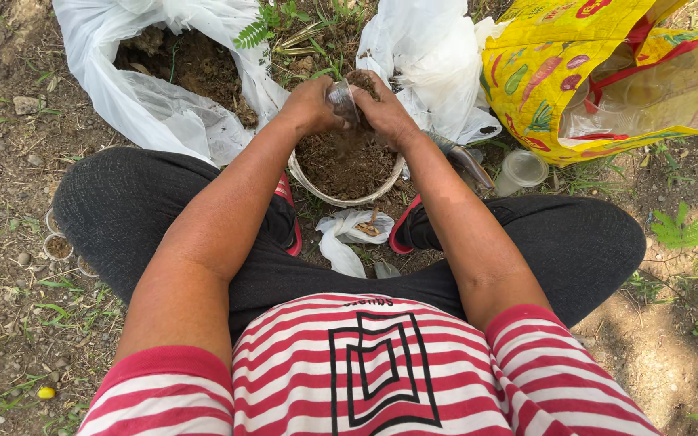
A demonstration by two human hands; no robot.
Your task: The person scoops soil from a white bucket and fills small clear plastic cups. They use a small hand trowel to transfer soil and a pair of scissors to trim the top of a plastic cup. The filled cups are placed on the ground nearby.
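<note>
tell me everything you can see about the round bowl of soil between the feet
The bowl is round, with a pale, worn rim, and is filled nearly to the top with dark brown, crumbly soil. It stands upright on the ground between the red-edged shoes. Just above it the left hand and right hand hold a small clear plastic cup packed with soil. A crumpled white bag lies just in front of it.

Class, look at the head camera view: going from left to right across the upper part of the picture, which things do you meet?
White bag of soil → left hand → clear plastic cup held over the round pot of soil → right hand → small clear empty cup → yellow printed bag.
</note>
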